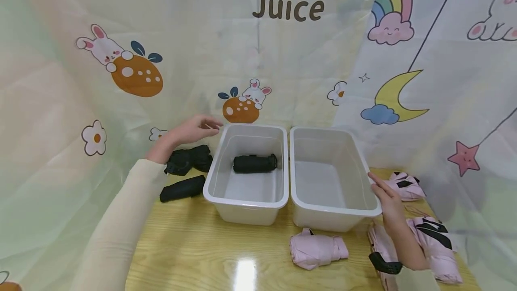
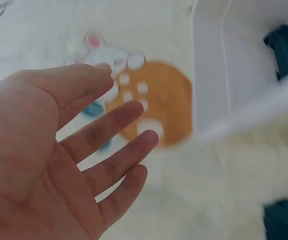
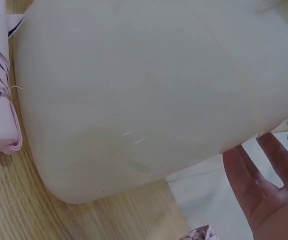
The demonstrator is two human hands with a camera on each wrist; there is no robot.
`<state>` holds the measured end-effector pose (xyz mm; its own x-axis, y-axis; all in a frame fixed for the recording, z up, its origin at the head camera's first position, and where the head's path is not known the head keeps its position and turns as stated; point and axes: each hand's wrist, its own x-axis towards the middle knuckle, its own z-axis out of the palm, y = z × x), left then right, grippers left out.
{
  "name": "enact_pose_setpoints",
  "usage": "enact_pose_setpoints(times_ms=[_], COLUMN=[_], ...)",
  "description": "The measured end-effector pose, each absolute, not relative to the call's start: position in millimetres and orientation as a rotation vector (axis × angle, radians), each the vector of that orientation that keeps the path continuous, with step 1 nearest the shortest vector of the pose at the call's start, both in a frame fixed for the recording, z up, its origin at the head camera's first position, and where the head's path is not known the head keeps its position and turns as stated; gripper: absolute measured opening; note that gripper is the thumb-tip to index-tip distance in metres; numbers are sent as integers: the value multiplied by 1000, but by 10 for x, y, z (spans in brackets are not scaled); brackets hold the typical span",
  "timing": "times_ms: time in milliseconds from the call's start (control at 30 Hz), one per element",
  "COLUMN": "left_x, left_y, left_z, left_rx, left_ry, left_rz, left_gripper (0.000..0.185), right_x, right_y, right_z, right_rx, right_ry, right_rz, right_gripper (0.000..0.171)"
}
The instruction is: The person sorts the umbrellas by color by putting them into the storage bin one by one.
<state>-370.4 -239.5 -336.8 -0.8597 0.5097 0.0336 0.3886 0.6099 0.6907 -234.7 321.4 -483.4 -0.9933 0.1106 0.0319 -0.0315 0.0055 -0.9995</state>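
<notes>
Pink folded umbrella (image 1: 318, 249) waits on the bench (image 1: 210, 255) by the empty right tub (image 1: 332, 212); right hand (image 1: 388, 199) rests open-fingered on its rim, left hand (image 1: 193, 129) hovers open over the black umbrellas (image 1: 189, 160) — a grab looks next.

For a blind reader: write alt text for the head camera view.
Two white plastic bins stand together on a wooden table; the left holds a folded black umbrella. The left hand hovers open; the right hand is at the right bin's rim. Pink folded umbrellas lie nearby.
</notes>
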Motion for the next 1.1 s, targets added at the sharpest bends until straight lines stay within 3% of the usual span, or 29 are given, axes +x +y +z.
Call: enact_pose_setpoints(times_ms=[200,467,700,967,1100], left_x=[-3431,-3215,-3101,-3001,-3023], left_y=[-2934,-3278,-3427,-3424,-3379], left_z=[-3827,-4604,-5125,-5449,-5530], left_rx=[616,474,355,340,384], left_ry=[2755,2824,3061,3078,3074], left_rz=[1141,1269,921,611,559], left_gripper=[34,35,38,82,91], right_x=[-2376,-2371,-2360,-2370,-2336], right_y=[3245,3239,3199,3198,3209], right_z=[-4834,-4824,-4852,-4849,-4846], right_rx=[-45,-44,-62,-65,-99], right_ry=[-2130,-2120,-2101,-2139,-2144], right_rz=[2165,2164,2165,2134,2143], right_gripper=[51,51,49,52,52])
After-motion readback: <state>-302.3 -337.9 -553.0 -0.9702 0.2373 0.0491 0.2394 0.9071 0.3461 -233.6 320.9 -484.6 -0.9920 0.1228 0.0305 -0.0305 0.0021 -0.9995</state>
